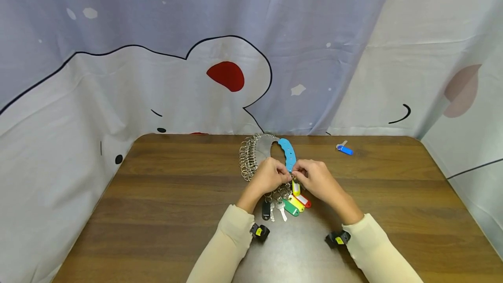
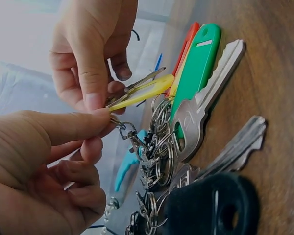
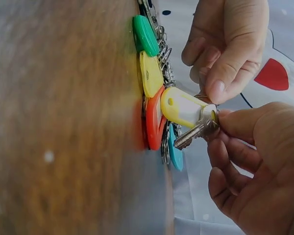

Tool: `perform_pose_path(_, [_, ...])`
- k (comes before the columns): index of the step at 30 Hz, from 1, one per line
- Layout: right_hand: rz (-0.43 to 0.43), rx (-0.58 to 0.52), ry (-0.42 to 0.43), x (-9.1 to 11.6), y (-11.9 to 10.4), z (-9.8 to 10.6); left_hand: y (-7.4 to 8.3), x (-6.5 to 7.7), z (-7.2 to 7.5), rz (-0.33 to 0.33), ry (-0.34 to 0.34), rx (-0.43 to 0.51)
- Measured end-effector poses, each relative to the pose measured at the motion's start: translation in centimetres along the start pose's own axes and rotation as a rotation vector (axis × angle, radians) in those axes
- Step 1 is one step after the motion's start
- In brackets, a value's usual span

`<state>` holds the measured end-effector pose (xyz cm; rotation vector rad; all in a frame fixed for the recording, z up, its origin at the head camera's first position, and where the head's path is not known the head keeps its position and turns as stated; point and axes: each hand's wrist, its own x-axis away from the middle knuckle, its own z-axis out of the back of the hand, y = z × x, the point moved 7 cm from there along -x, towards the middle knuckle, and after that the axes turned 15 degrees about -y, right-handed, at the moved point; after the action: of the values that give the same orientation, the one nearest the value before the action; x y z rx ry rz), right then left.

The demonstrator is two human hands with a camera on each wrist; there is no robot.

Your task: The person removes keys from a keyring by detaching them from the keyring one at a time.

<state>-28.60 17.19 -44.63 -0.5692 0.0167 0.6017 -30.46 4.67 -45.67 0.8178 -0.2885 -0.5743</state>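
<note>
A large key holder [image 1: 286,154], a curved metal plate with a blue grip and rows of steel rings [image 1: 246,160], lies flat at the middle of the wooden table. Keys with green [image 1: 291,207], red [image 1: 303,200], yellow and black [image 1: 266,209] plastic tags fan out from its near end, resting on the wood. One yellow tag [image 3: 183,107] with its silver key [image 3: 196,132] is lifted off the table, pinched at its ring between the left hand [image 1: 268,176] and the right hand [image 1: 316,179].

Left hand [image 1: 269,176] and right hand [image 1: 316,179] meet; fingers [image 2: 78,125] pinched.
</note>
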Motion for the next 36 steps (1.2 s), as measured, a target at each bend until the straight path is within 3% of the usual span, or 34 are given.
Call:
perform_pose_path(7, [-0.038,-0.010,-0.003,0.0,0.2,0.0,0.0,0.0,0.0,0.014,-0.025,-0.018])
perform_pose_path(17, [0.035,0.005,0.010,0.0,-0.4,0.1,-0.9,-0.2,-0.2,0.008,-0.015,0.119])
perform_pose_path(20, [0.007,0.001,0.012,0.0,-0.1,0.2,-1.0,-0.2,-0.3,-0.004,-0.023,0.141])
perform_pose_path(25, [-0.040,-0.003,0.012,0.1,0.3,0.1,-0.6,-0.3,-0.3,-0.018,-0.036,0.099])
perform_pose_path(30, [0.023,0.026,0.009,0.0,-0.3,0.2,-0.4,-0.2,-0.2,-0.012,-0.008,0.045])
perform_pose_path(36, [0.088,0.041,0.033,0.1,-0.8,0.5,-0.4,-0.1,0.0,-0.022,0.019,0.069])
